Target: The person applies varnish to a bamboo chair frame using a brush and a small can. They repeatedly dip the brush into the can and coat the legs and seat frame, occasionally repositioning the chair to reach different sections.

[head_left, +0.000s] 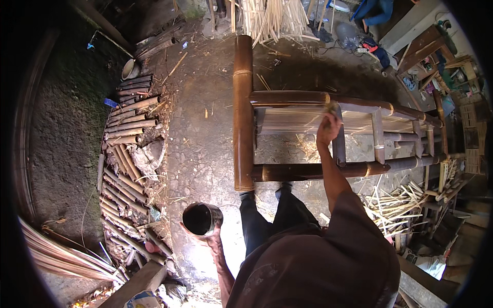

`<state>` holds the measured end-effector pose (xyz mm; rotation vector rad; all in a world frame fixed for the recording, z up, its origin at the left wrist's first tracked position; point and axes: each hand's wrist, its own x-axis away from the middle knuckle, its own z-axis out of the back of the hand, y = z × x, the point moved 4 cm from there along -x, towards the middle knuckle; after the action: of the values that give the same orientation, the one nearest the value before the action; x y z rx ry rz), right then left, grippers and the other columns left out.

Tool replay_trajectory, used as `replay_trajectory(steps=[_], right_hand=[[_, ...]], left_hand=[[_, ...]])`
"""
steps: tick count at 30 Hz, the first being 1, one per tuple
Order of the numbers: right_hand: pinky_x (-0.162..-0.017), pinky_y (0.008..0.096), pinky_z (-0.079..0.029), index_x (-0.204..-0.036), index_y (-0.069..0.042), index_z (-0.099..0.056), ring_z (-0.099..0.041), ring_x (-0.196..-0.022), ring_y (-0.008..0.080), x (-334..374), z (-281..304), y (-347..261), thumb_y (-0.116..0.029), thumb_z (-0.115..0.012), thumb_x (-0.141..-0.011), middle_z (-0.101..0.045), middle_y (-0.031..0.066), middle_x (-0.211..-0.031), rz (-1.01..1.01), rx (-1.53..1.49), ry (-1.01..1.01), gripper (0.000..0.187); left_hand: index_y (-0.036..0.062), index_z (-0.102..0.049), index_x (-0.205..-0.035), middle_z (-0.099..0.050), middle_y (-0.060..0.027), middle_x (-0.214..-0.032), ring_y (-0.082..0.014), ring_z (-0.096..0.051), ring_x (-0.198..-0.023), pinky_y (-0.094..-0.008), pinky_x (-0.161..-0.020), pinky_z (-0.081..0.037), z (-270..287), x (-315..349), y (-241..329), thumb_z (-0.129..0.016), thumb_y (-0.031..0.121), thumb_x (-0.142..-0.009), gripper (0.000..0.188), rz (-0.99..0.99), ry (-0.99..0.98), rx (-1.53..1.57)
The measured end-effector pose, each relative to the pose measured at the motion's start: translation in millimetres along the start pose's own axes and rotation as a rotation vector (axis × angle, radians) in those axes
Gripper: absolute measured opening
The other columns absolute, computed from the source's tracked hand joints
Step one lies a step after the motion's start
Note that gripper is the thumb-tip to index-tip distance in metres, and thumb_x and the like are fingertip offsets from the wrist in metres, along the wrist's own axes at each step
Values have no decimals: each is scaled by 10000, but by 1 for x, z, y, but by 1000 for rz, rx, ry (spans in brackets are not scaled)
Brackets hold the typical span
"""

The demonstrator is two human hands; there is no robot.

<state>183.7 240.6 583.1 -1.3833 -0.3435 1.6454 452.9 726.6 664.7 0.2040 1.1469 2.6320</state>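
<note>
Broadly, the bamboo frame [308, 133] spans the centre to the right of the picture, lying on the dirt floor [205, 149]; it is built of thick, dark, glossy poles joined at right angles, with a panel of thin pale slats [303, 120] between the upper rails. Judged from its bulk, it is stiff and fairly heavy, best lifted by the thick left post [243, 113], not by the slats, which look thin and breakable. Its sheen suggests a slippery or wet coat. The dark cup [202, 218], lower left of centre, appears light and rigid; the left hand [213, 238] supports it from below, grip closed around its base. The right hand [327, 128], at centre, has its grip pressed together on a small brush-like tuft [332, 108] touching the upper rail [318, 97]; this looks soft and light.
</note>
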Motion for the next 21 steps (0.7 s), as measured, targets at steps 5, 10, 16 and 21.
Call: replay_trajectory(steps=[5,10,16,21], right_hand=[[-969,404,-401,-912,-79,-697,-562,-1038,278,34,-87,-61,-384,-553,-937,-654,73,-1025,55,-337,-149,338],[-811,301,-486,-959,-43,-678,-613,-925,169,-3,-74,-18,-106,-651,-879,-640,53,-1030,-95,-573,-257,106],[-821,351,-507,-921,-137,-680,-652,-895,246,-103,16,13,-73,-620,-847,-696,60,-931,-76,75,-277,115],[-786,350,-503,-844,-124,-669,-650,-866,276,-102,63,11,-70,-660,-798,-694,56,-896,256,237,-1027,72]], left_hand=[[47,-151,-1495,-490,-234,-1337,-346,-540,-1195,-420,-1049,-431,-22,10,20,-901,202,-559,1210,-28,8,-19],[51,-156,-1495,-487,-228,-1340,-341,-535,-1199,-419,-1053,-427,-30,7,30,-898,188,-559,1202,-55,31,-32],[55,-161,-1494,-484,-222,-1344,-335,-530,-1205,-417,-1057,-422,-33,13,37,-894,172,-559,1194,-57,70,-57],[58,-166,-1494,-480,-216,-1347,-330,-525,-1210,-415,-1060,-418,-57,-3,51,-891,158,-559,1187,-93,42,-36]])
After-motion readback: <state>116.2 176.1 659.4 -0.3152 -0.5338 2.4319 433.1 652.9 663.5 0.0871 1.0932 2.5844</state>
